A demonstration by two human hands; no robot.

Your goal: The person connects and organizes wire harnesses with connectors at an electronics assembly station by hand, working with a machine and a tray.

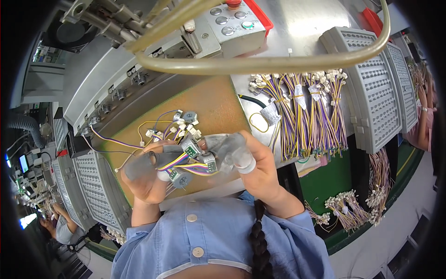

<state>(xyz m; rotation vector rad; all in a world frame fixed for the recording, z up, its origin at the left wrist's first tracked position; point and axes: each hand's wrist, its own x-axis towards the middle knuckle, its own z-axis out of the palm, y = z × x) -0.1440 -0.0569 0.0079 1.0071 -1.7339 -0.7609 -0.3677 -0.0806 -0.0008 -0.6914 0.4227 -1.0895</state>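
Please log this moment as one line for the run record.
left hand: holds small motors | right hand: holds wires | bench: wire bundles

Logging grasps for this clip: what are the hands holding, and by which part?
Both hands hold a cluster of small motors with coloured wires: left hand at its left end, right hand at its right; exact finger contact is unclear.

Bundles of purple and yellow wires (304,111) lie on the bench (306,28), beside a grey perforated tray (371,93). A button box (230,23) sits under a curved hose (260,65).
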